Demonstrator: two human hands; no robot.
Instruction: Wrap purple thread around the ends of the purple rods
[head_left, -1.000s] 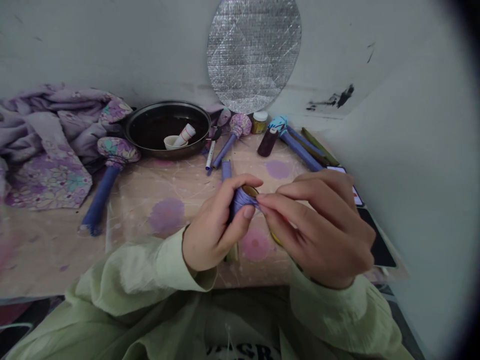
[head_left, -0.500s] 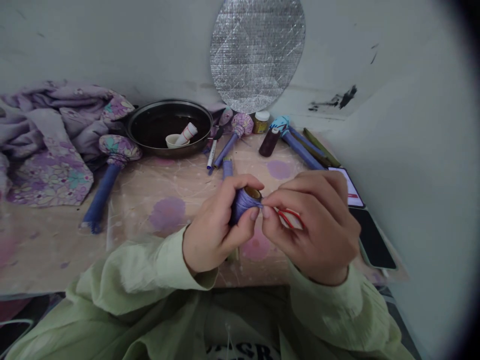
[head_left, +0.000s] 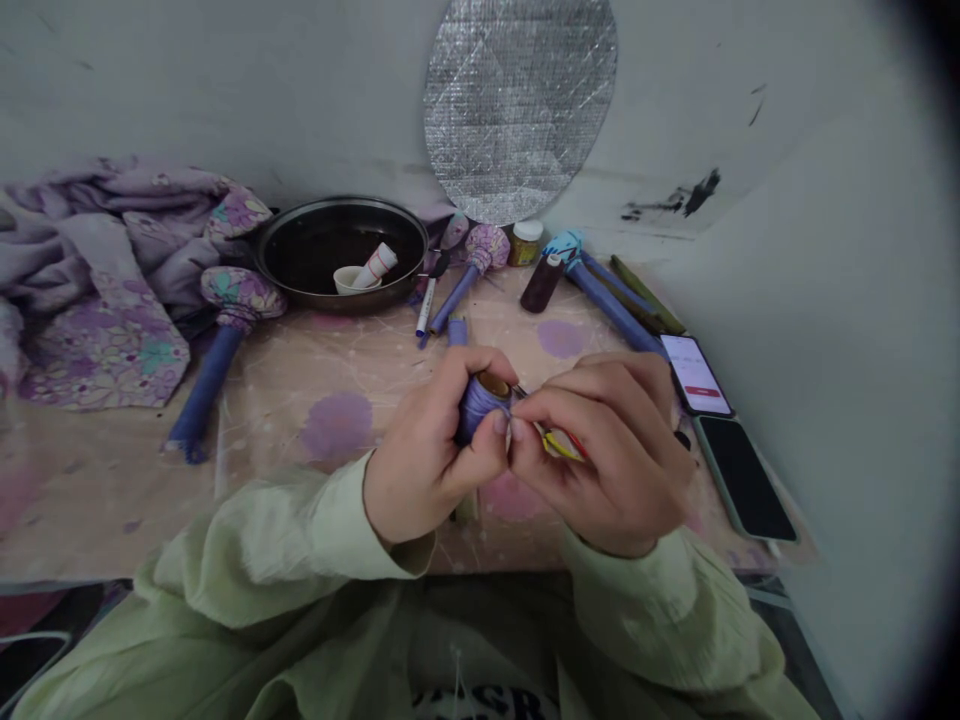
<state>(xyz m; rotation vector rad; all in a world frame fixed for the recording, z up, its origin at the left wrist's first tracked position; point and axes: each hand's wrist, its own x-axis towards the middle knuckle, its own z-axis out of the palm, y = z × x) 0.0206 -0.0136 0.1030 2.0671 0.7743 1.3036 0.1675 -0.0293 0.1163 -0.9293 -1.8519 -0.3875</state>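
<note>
My left hand [head_left: 439, 450] is wrapped around a purple cord spool [head_left: 480, 408], whose round, hollow, brownish end faces up. My right hand [head_left: 607, 450] is closed in a pinch at the spool's right edge, its thumb and forefinger on the purple cord [head_left: 511, 411]. Both hands' fingertips nearly meet there. A tool with red and yellow handles [head_left: 562, 446] shows between the right fingers and the table. Whether that hand touches it, I cannot tell. A purple-wrapped stick [head_left: 457, 331] runs under my left hand, mostly hidden.
On the left are a floral-headed mallet [head_left: 217, 360] and bunched purple fabric [head_left: 105, 300]. Behind stand a black pan [head_left: 277, 285], a marker [head_left: 425, 308], a dark bottle [head_left: 541, 285] and a jar [head_left: 525, 243]. Two phones, one lit [head_left: 697, 375] and one dark [head_left: 742, 475], lie at right.
My right hand has moved left and closer to the spool, still pinching the cord. More of the red and yellow handles and of the lit phone shows. My left hand keeps its hold.
</note>
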